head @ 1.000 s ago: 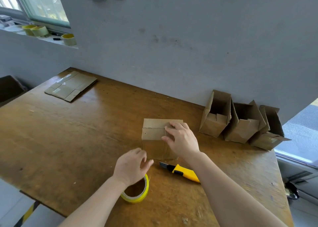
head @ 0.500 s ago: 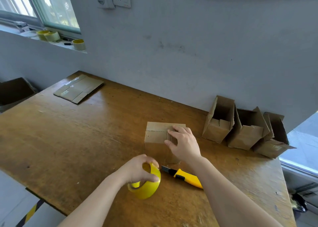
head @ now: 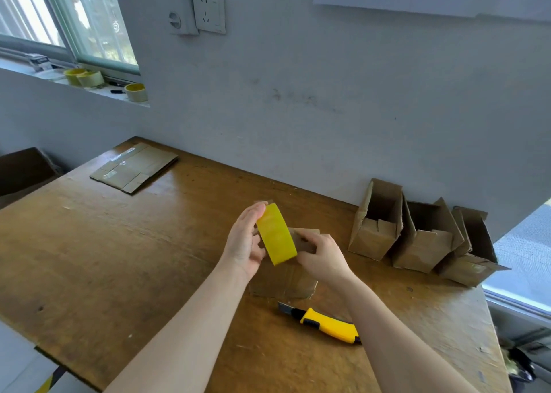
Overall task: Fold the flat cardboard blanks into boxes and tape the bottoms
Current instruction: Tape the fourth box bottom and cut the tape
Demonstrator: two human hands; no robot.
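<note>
My left hand (head: 244,242) holds a yellow tape roll (head: 275,237) up on edge above the table's middle. My right hand (head: 323,257) is at the roll's right side, its fingers curled and its thumb at the roll's lower edge. Under both hands stands a folded cardboard box (head: 284,284), with its flaps closed on top and largely hidden by the hands and the roll. A stack of flat cardboard blanks (head: 134,167) lies at the table's far left corner.
Three folded boxes (head: 417,240) lean on their sides against the wall at the right. A yellow utility knife (head: 326,324) lies on the wooden table (head: 119,258) just in front of the box. Spare tape rolls (head: 135,91) sit on the window sill.
My left hand picked the tape roll off the table and raised it over the box. My right hand left the box top and came to the roll.
</note>
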